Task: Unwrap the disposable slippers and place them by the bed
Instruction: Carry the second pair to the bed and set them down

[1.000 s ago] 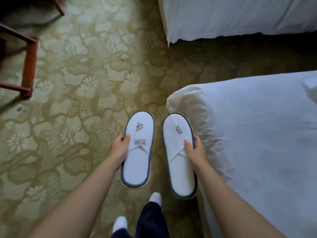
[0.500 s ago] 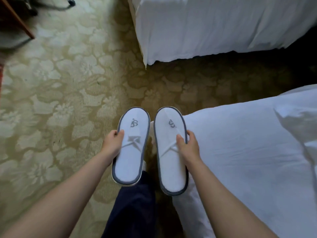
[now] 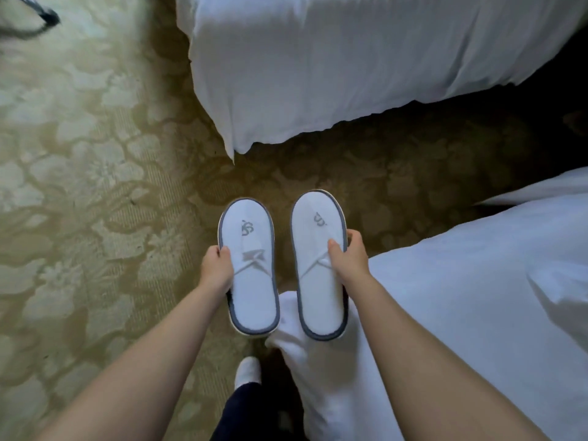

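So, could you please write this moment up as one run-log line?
left hand: grips left slipper | right hand: grips right slipper | wrapping: none visible | placement: pending, both held over carpet beside near bed

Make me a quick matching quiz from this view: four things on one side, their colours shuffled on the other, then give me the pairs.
1 slippers
2 carpet
3 trouser leg
4 near bed

A dark navy
B plain white
C white with grey edging
D olive-gold floral

Pairs: 1-C, 2-D, 3-A, 4-B
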`<state>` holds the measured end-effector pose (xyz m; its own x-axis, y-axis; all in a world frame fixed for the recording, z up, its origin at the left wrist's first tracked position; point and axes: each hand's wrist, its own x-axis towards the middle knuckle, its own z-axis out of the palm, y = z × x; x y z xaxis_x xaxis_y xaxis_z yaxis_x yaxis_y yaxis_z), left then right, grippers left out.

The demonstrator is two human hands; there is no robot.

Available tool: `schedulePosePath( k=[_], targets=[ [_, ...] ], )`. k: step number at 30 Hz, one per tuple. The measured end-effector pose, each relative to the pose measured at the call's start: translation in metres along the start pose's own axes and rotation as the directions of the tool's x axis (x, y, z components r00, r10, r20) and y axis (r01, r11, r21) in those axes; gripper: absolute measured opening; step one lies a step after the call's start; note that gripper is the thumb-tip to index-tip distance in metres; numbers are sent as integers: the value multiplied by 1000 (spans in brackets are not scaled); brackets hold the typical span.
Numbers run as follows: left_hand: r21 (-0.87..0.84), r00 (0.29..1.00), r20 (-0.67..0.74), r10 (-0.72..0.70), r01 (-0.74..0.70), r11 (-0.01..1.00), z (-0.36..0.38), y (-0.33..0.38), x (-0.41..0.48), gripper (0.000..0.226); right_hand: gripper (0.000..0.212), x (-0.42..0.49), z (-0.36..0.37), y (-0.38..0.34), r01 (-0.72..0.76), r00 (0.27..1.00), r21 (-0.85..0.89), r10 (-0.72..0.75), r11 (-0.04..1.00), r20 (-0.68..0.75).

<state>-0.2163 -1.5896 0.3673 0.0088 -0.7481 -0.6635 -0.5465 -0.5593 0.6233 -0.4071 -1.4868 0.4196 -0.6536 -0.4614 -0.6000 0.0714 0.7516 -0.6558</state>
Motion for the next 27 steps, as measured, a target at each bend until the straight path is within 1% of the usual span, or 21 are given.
schedulePosePath(
  k=[1, 5, 7, 10, 12, 14, 16, 18, 22, 27],
  targets=[
    [14, 1000, 15, -15, 15, 1000, 8, 6, 8, 24, 39, 13, 0, -3, -15, 1000, 5, 15, 1000, 4],
    [71, 998, 59, 6, -10, 997, 39, 20, 45, 23, 38, 64, 3, -6, -50, 999, -3, 50, 999, 12],
    [109, 997, 70, 22, -29, 994, 53, 20, 65, 23, 37, 92, 8, -4, -80, 996, 8, 79, 997, 32],
    [121, 997, 67, 31, -39, 992, 75, 12, 96, 23, 36, 132, 17, 4, -96, 995, 6, 96, 995, 39],
    [100, 999, 44, 19, -23, 995, 88, 0, 116, 25, 36, 157, 25, 15, -94, 994, -28, 95, 995, 44],
    [44, 1000, 16, -18, 17, 999, 102, -16, 134, 29, 37, 179, 33, 28, -107, 992, -41, 109, 993, 63],
    [-7, 997, -5, -73, 73, 997, 117, -31, 152, 33, 36, 202, 38, 44, -134, 989, -33, 136, 990, 66],
    [-42, 993, 3, -121, 121, 992, 131, -46, 172, 37, 36, 225, 46, 60, -159, 985, -31, 161, 987, 69],
    [-28, 985, 50, -166, 167, 986, 162, -79, 215, 42, 37, 269, 72, 97, -198, 977, -86, 204, 976, 67],
    [-19, 978, 45, -205, 206, 978, 195, -134, 252, 44, 42, 318, 103, 140, -196, 976, -72, 202, 978, 83]
  ],
)
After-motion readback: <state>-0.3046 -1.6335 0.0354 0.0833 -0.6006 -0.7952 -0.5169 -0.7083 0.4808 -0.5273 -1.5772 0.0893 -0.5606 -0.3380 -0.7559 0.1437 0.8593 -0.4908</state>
